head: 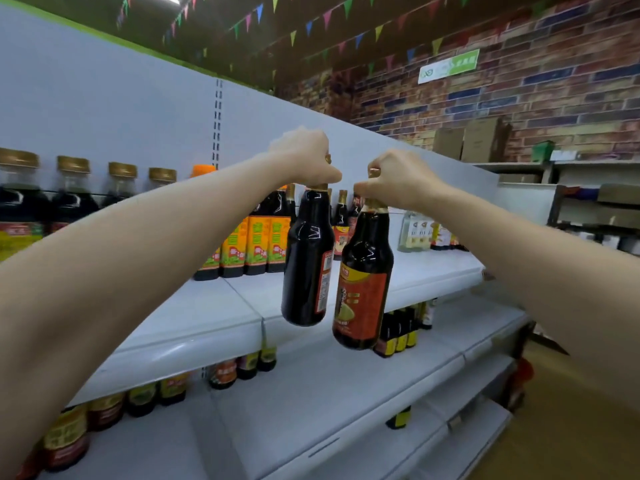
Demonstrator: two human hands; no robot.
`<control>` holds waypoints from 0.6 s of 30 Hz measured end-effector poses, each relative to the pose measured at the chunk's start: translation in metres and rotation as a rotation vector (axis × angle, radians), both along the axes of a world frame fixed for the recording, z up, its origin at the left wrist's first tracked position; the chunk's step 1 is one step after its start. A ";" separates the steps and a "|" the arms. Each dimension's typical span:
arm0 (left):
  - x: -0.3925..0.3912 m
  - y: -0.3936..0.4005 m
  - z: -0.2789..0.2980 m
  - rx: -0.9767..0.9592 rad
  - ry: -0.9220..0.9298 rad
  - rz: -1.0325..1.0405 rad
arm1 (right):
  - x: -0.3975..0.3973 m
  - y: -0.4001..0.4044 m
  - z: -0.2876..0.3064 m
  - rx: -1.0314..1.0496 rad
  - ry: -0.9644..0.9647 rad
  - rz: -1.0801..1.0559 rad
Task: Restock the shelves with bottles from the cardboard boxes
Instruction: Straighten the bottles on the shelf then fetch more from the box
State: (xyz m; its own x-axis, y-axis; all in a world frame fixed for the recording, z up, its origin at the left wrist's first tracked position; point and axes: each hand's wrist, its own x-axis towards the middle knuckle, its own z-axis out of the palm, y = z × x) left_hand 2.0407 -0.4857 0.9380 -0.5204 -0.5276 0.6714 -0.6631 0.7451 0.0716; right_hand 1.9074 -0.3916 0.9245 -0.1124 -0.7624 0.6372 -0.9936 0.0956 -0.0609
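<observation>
Two dark glass bottles are held up in the air in front of the top shelf (433, 271), each gripped by its gold-capped neck. The left bottle (306, 258) is nearly black and glossy, hangs almost upright, and shows only the edge of a red and white label along its right side. The right bottle (363, 278) is tilted, its base swung toward the left, and a large orange-red label with a yellow band at the top is turned to the camera. The two bottles hang just beside each other, and their bases are seen below the shelf's front edge. The left hand (304, 157) is curled tightly around the first bottle's cap, and the right hand (394, 178) is clamped in the same way on the second bottle's cap; both forearms are stretched forward.

Behind the bottles, on the top shelf, a row of orange-labelled bottles (256, 244) is lined up, with larger gold-lidded jugs (72, 192) further left. More small bottles (398, 330) are seen on the lower shelf (329, 393). Cardboard boxes (478, 140) are stacked high on a far rack against a brick-patterned wall (554, 81), and coloured bunting (311, 26) is strung overhead
</observation>
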 end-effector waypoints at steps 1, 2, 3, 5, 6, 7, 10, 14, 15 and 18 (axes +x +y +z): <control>-0.015 -0.005 0.000 0.004 -0.004 0.001 | -0.014 -0.005 0.001 -0.012 -0.008 -0.004; -0.029 -0.012 0.000 0.009 -0.009 0.003 | -0.029 -0.012 0.003 -0.024 -0.014 -0.010; -0.042 -0.019 0.001 0.014 -0.015 0.008 | -0.042 -0.018 0.004 -0.034 -0.018 -0.014; -0.066 -0.034 0.002 0.019 -0.025 0.023 | -0.067 -0.032 0.007 -0.052 -0.014 -0.017; -0.077 -0.042 0.003 0.020 -0.027 0.027 | -0.078 -0.040 0.009 -0.064 -0.005 -0.019; -0.087 -0.051 0.003 0.021 -0.026 0.031 | -0.090 -0.049 0.010 -0.074 0.005 -0.022; -0.117 -0.083 0.003 0.039 -0.023 0.051 | -0.123 -0.080 0.012 -0.091 0.001 -0.015; -0.155 -0.122 -0.004 0.054 -0.061 0.075 | -0.165 -0.125 0.004 -0.107 -0.038 0.011; -0.162 -0.129 -0.006 0.063 -0.075 0.081 | -0.172 -0.135 0.003 -0.099 -0.050 0.021; -0.180 -0.148 -0.009 0.065 -0.100 0.119 | -0.192 -0.160 0.000 -0.084 -0.068 0.031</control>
State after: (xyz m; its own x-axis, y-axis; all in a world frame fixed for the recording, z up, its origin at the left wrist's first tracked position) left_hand 1.8607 -0.6339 0.9291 -0.5145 -0.6300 0.5818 -0.7525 0.6569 0.0459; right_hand 1.7154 -0.5514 0.9246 -0.1344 -0.7107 0.6906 -0.9893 0.0563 -0.1347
